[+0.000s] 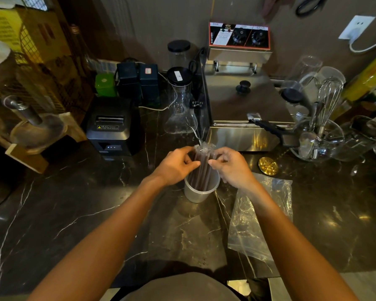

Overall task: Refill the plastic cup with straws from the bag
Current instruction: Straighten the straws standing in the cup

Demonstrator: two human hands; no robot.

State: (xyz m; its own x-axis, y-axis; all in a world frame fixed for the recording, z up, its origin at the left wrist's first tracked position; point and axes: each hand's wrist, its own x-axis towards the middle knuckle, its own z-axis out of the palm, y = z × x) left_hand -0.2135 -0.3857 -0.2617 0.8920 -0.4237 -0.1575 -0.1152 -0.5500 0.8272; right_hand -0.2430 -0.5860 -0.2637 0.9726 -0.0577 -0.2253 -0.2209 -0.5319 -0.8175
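Forearms: both reach forward over the dark marble counter (74, 213), meeting above the cup.
Left hand (174, 166): fingers curled, pinching the straw bundle near its top.
Straws (201, 170): dark, upright, clear-wrapped at the top, lower ends inside the plastic cup (199, 192).
Right hand (232, 168): fingers curled, pinching the bundle's other side.
Bag (258, 218): clear, flat on the counter, right of the cup.
Behind: receipt printer (112, 127), glass carafe (179, 105), steel fryer (243, 105), whisk (329, 96).

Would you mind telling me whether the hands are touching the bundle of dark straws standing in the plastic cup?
Touching. The head view shows the left hand and right hand pinching the bundle of dark straws from both sides above the translucent plastic cup.
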